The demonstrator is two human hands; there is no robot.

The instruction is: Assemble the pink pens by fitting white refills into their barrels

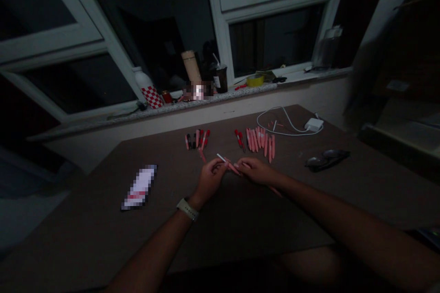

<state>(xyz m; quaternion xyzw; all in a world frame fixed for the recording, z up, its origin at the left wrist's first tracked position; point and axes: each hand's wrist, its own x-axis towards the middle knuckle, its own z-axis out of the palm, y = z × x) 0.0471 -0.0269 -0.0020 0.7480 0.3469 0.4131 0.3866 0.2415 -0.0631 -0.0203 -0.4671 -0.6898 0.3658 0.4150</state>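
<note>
In the middle of the table my left hand is closed in a pinch around a slim pink pen-like stick with a white end pointing up and left. My right hand is closed on the stick's other end; its exact grip is hard to make out in the dim light. Under my right wrist lies another slim pink piece. Beyond my hands are a group of black, red and pink pen-like pieces and, to its right, a row of several pink ones beside red ones.
A phone-like object, blurred out, lies at left. Dark-framed glasses rest at right, behind them a white charger with a looped cable. On the windowsill stand a checkered bottle, a drink cup and yellow tape.
</note>
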